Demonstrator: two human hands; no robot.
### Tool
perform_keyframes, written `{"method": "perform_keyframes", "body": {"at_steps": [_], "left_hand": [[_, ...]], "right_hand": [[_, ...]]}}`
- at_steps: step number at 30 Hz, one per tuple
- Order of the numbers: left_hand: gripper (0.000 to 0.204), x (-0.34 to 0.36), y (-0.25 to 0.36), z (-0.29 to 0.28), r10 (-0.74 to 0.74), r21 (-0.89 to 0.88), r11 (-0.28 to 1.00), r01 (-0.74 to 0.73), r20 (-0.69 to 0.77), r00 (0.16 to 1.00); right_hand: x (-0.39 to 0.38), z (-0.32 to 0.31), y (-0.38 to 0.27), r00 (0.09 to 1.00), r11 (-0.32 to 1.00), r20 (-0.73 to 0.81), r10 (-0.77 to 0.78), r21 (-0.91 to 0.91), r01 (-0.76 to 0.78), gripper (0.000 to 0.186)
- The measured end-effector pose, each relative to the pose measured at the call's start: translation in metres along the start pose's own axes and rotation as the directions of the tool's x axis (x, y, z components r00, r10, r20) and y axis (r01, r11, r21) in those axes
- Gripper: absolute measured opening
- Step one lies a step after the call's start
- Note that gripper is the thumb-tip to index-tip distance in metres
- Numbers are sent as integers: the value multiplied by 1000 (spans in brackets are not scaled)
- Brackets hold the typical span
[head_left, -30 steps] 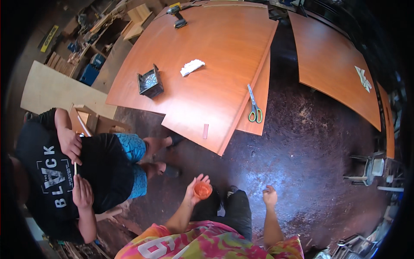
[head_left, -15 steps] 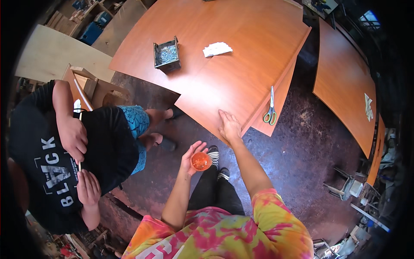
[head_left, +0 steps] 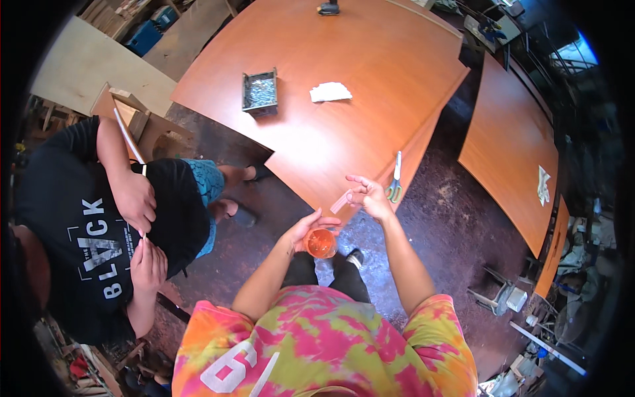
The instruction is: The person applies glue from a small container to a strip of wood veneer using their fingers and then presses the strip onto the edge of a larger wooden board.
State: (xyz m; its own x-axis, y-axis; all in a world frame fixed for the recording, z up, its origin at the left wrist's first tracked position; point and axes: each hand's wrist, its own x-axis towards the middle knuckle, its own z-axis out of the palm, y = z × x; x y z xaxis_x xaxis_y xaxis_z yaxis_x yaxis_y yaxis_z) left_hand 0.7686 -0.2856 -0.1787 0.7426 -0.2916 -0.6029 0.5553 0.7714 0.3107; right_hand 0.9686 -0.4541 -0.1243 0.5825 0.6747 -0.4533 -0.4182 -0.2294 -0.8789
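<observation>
My left hand (head_left: 302,229) is wrapped round a small orange cup (head_left: 322,243) with orange contents, held just off the near corner of an orange-brown wooden panel (head_left: 370,119). My right hand (head_left: 366,195) pinches a short pinkish strip (head_left: 340,201) slightly above and right of the cup. Green-and-black scissors (head_left: 395,177) lie beyond my right hand on the lower board. A dark box of small metal pieces (head_left: 260,92) and a folded white paper (head_left: 330,92) rest on the large panel, with a cordless drill (head_left: 329,8) at its far edge.
A person in a black shirt (head_left: 99,238) at my left holds a thin light stick with both hands. Another orange-brown board (head_left: 506,159) is at right, above a metal stool (head_left: 489,294). A pale plywood sheet (head_left: 99,59) and cluttered shelves are at upper left.
My right hand rose from low beside me to the panel's corner and picked up the pinkish strip lying there. My left hand with the cup moved up toward it.
</observation>
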Motion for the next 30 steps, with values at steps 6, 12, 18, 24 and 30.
{"method": "perform_keyframes", "body": {"at_steps": [6,12,18,24,30], "left_hand": [[56,40,-19,110,1,-30,999,13,413,911],[41,102,-55,240,144,-10,987,-158,465,873],[39,117,-81,366,570,-219,820,-528,390,723],[42,134,-97,463,601,-85,750,-656,502,622],[41,172,-107,495,562,50,733,-679,519,645]], "right_hand": [[-94,-64,-96,992,976,36,-123,-175,128,58],[-176,-163,-113,769,751,-255,-587,-526,399,53],[-343,-230,-165,624,323,143,-768,-755,571,36],[-406,-271,-172,891,118,303,-337,-926,360,75],[-403,-308,-179,924,79,277,-265,-948,307,76]]}}
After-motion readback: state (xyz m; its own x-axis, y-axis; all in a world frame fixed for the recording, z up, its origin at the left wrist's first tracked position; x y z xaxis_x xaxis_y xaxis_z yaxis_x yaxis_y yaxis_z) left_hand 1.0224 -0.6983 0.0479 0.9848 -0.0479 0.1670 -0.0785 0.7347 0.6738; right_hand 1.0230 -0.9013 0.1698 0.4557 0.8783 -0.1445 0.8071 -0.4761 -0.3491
